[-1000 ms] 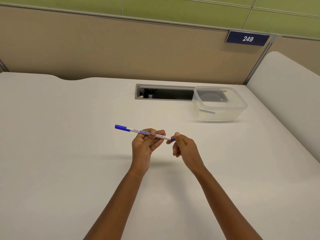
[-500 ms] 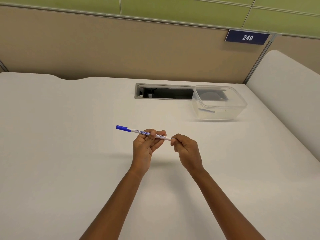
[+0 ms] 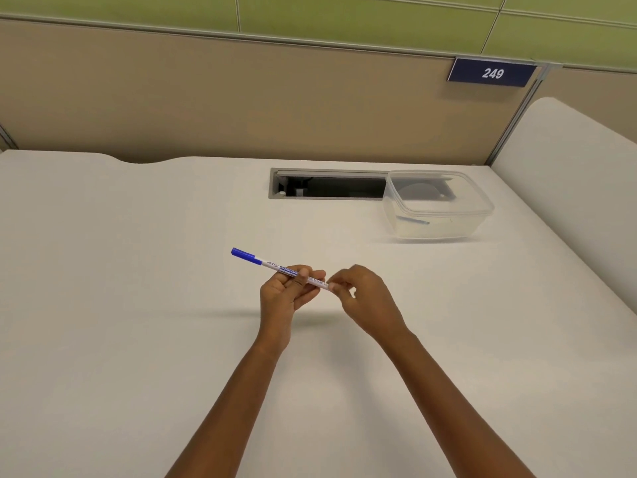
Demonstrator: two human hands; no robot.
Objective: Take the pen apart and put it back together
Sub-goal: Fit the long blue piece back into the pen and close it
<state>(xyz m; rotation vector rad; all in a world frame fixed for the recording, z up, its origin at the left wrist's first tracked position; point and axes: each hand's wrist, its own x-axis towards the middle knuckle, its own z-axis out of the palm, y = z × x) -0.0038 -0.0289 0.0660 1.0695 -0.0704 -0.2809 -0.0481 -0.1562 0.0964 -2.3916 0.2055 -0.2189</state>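
I am watching both forearms reaching in from the lower edge of the view and meeting above the middle of the tabletop [image 3: 138,305]. The left hand [image 3: 286,294] is gripping the pen [image 3: 272,265] round the right half of its white barrel, thumb lying on top and fingers curling underneath, knuckles facing me. The right hand [image 3: 365,298] is sitting just beside it, fingertips bunched and pinching the pen's right end, so that end is hidden under them and I cannot tell what it looks like. The pen is being held clear of the surface, slanting up and away to the left, with its blue cap [image 3: 243,254] sticking out well past the left hand and printed lettering showing along the barrel. Both hands are casting a soft shadow on the pale tabletop below. Farther back, a rectangular cable slot [image 3: 327,188] is lying open in the surface, and a clear plastic container [image 3: 437,208] is standing at its right end, overlapping it, with a thin dark item [image 3: 413,221] lying inside that is too small for me to name. A tan partition [image 3: 241,98] is running along the back under a green band [image 3: 344,19], carrying a dark blue plate [image 3: 492,73] reading 249, and a second pale surface [image 3: 568,167] is adjoining on the right.
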